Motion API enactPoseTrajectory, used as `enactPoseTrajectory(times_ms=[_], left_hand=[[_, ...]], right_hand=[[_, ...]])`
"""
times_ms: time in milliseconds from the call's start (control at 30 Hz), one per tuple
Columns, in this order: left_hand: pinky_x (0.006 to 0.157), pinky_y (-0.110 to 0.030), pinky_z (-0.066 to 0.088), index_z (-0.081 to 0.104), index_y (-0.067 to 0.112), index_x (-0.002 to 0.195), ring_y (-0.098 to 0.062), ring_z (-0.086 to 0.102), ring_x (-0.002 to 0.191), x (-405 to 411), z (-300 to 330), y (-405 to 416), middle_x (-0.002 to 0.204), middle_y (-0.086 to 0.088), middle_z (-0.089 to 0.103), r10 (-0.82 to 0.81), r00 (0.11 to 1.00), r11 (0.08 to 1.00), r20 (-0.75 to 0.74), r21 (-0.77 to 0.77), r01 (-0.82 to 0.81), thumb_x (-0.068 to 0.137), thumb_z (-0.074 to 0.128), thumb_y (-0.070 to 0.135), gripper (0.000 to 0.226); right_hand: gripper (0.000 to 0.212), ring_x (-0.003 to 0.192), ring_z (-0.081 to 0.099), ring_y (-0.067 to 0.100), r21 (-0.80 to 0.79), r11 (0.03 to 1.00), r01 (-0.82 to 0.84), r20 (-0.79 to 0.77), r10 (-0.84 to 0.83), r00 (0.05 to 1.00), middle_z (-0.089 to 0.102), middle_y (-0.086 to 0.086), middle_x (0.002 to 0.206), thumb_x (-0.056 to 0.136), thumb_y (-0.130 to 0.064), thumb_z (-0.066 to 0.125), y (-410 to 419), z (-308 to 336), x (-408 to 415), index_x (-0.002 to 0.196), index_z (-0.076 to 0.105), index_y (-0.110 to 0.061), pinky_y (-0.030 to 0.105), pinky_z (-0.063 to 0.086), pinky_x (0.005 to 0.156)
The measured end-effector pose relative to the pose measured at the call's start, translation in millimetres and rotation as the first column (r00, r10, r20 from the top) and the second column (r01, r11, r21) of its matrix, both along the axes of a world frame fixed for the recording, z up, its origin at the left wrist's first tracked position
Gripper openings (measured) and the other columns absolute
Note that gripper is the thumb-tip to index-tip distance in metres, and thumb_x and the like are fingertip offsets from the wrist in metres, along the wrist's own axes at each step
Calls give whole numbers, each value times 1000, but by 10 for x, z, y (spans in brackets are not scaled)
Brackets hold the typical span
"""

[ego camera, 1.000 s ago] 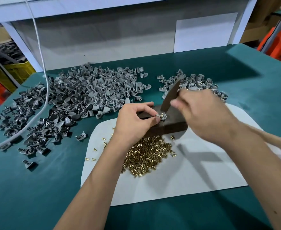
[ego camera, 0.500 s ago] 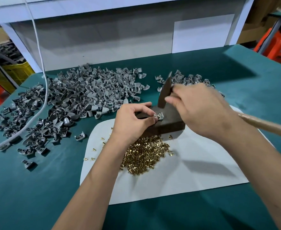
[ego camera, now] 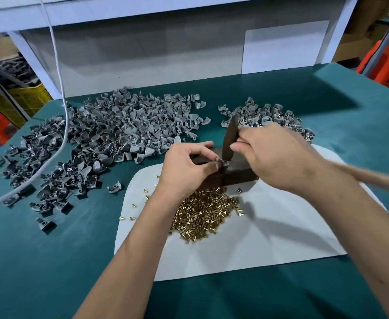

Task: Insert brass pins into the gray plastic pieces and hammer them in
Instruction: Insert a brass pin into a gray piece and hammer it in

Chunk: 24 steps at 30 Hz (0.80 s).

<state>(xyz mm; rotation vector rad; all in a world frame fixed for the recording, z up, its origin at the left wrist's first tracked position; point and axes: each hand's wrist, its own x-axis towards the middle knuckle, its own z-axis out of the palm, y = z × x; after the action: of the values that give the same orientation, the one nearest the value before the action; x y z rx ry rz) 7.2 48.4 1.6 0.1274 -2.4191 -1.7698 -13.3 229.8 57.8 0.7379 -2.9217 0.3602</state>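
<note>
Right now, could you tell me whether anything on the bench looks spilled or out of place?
A few brass pins lie scattered off the main pin pile, some past the white mat onto the green cloth. One gray piece also sits apart from its heap.

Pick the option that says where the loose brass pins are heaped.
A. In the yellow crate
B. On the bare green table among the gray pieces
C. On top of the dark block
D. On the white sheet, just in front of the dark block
D: the brass pins lie heaped on the white sheet, on the near side of the dark block.
</note>
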Motion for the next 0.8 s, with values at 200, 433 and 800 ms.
enactPoseTrajectory(times_ms=[200, 433, 800], left_hand=[[98, -46, 57, 80, 12, 78, -17, 72, 107, -13, -13, -6, 125, -1, 72, 0, 1000, 1000, 5, 29, -1, 76, 84, -3, 15], [100, -42, 56, 82, 12, 81, -10, 71, 108, -3, -4, -20, 126, 0, 71, -7, 1000, 1000, 7, 13, 7, 77, 86, 2, 12], [106, -36, 51, 82, 17, 77, -1, 68, 112, 22, 10, -27, 124, 4, 72, -72, 997, 997, 28, 29, 71, 75, 88, 4, 15]], right_hand=[[19, 75, 54, 34, -101, 995, 11, 3, -11, 1000, 55, 2, 76, 107, -40, 40, -52, -69, 41, 96, 48, -26, 40, 44, 66], [26, 67, 44, 31, -122, 992, 33, -190, -56, 980, 54, 1, 75, 104, -36, 35, -16, 18, -5, 100, 57, -24, 36, 37, 61], [15, 78, 58, 17, -255, 966, 46, -58, -63, 996, 59, -21, 73, 96, -40, 64, 351, -169, -255, 99, 67, -25, 32, 42, 67]])
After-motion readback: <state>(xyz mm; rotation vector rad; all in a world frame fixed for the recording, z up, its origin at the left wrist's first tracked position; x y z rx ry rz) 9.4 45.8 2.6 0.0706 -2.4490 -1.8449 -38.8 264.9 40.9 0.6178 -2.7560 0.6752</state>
